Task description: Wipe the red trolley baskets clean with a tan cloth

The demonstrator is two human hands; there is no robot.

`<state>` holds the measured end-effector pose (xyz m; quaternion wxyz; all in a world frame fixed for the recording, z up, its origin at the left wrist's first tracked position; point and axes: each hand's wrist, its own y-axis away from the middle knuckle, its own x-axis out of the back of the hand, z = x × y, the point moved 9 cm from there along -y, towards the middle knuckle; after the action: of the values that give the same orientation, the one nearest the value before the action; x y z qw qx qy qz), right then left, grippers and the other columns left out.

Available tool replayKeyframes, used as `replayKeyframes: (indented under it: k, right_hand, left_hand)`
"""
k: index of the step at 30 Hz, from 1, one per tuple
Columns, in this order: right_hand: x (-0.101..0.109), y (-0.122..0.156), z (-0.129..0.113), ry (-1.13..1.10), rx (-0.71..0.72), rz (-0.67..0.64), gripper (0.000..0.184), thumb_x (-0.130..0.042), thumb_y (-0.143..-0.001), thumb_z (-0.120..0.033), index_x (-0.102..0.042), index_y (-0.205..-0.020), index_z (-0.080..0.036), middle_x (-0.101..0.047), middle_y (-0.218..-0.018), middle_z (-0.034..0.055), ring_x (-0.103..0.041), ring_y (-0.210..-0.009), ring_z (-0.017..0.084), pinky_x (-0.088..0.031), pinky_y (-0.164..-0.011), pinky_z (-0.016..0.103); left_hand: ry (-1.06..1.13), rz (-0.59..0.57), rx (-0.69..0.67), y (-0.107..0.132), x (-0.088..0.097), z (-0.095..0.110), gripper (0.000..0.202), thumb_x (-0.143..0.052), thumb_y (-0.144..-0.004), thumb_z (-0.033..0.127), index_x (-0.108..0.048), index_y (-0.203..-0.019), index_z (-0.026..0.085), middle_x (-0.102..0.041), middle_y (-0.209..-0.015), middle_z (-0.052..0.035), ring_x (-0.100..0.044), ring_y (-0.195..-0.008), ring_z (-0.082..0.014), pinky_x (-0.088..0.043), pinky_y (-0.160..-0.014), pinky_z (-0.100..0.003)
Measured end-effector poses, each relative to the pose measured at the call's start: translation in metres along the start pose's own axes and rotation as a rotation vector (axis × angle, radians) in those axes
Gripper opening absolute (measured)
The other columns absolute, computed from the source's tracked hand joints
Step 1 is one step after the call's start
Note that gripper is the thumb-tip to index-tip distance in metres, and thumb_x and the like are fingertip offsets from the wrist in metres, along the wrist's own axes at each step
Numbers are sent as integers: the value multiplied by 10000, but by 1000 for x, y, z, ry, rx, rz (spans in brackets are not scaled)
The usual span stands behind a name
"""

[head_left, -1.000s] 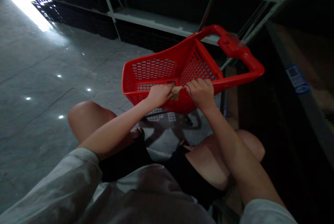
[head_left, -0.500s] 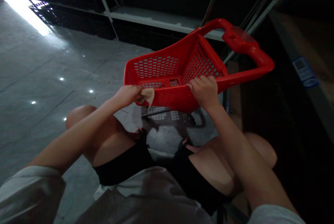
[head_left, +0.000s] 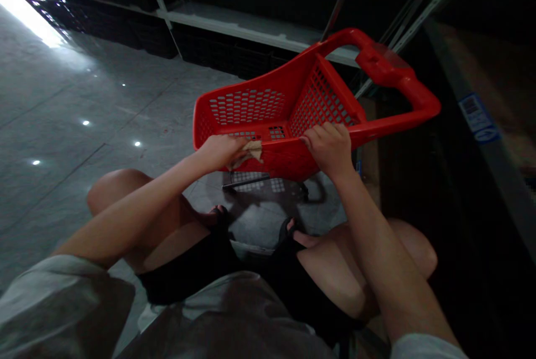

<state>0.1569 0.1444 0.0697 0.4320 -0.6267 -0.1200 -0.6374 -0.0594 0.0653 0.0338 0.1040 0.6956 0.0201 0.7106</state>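
Observation:
A red plastic shopping cart (head_left: 293, 162) with perforated basket walls stands before my knees, its looped handle toward the upper right. My left hand (head_left: 221, 151) presses a tan cloth (head_left: 253, 151) against the outside of the cart's near wall, close to the rim. The cloth is partly hidden under the fingers. Farther right, my right hand (head_left: 329, 147) grips the same near rim, fingers curled over the top edge. Inside the basket no goods show.
White metal shelving (head_left: 243, 27) runs behind the cart, with dark crates (head_left: 218, 54) under its lower shelf. At the right is a dark shelf edge with a blue-and-white label (head_left: 478, 117). Grey tiled floor (head_left: 113, 102) spreads to the left.
My left hand has slid right along the cart's near wall with the cloth, which now looks more crumpled. The right hand keeps its hold on the rim. The view has shifted slightly.

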Motion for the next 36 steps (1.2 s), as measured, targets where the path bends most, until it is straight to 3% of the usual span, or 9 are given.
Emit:
replayKeyframes:
  k: [5,14,17,21,23,25,29,33,36]
  right_hand:
    - [-8,-4,11,-135,-55,-8,394,-359,-1075,-422,-690,-961,-242,-730,-968,80,-560,-1036,271,-326,-936,417]
    - [-16,-27,19,-271,-131,39,326,-408,-1033,-317,-702,-1099,-191,-727,-1123,130,-555,-1159,297,-313,-1118,520]
    - [-11,-20,7,-519,-218,188,356,-482,-1002,-338,-618,-1302,-204,-642,-1357,150,-506,-1330,307,-305,-1197,540]
    - [-23,-10,-42,-973,-305,333,622,-593,-940,-461,-417,-1498,-250,-508,-1505,149,-468,-1416,277,-405,-1197,485]
    - [-35,-8,-62,-1121,-363,371,781,-699,-856,-480,-369,-1527,-255,-460,-1541,157,-451,-1442,284,-420,-1197,473]
    - [-46,-6,-65,-1207,-452,397,695,-735,-815,-434,-477,-1439,-270,-522,-1480,142,-506,-1390,291,-452,-1164,469]
    - [-55,3,-14,-1206,-668,472,168,-618,-838,-311,-671,-988,-258,-702,-1086,84,-660,-1067,261,-534,-999,424]
    - [-44,38,85,-908,-1046,831,192,-526,-808,-253,-618,-973,-218,-668,-1033,88,-644,-987,238,-520,-952,410]
    - [-45,48,110,-682,-1153,916,238,-479,-761,-190,-596,-967,-217,-631,-1078,106,-625,-1039,245,-499,-984,422]
  left_hand:
    - [-45,-190,99,22,-10,-53,343,-508,-1012,467,-715,-1032,194,-766,-974,-132,-727,-884,-274,-483,-723,-296]
    - [279,119,-7,-63,14,30,326,-548,-993,390,-764,-1044,151,-778,-1033,-110,-718,-981,-240,-511,-857,-288]
    - [628,200,-43,-65,27,26,349,-516,-991,355,-753,-1153,157,-782,-1092,-68,-718,-985,-210,-541,-903,-289]
    - [997,424,-80,-56,46,17,516,-534,-937,246,-565,-1449,189,-629,-1459,-81,-608,-1311,-203,-492,-1112,-334]
    - [1080,446,-101,-56,44,23,587,-589,-916,257,-488,-1492,208,-542,-1545,-93,-525,-1412,-196,-447,-1178,-344]
    - [1159,388,-86,-60,33,31,596,-609,-924,307,-449,-1490,210,-541,-1532,-111,-547,-1391,-198,-473,-1160,-346]
    - [1223,265,-141,-70,25,34,505,-554,-959,394,-505,-1407,167,-621,-1440,-138,-614,-1312,-206,-496,-1135,-357]
    - [933,224,-214,-77,30,19,519,-544,-957,490,-611,-1368,181,-640,-1449,-108,-591,-1350,-222,-432,-1195,-381]
    - [830,47,-269,-84,12,17,541,-497,-965,552,-673,-1341,204,-696,-1384,-73,-643,-1290,-227,-462,-1163,-371]
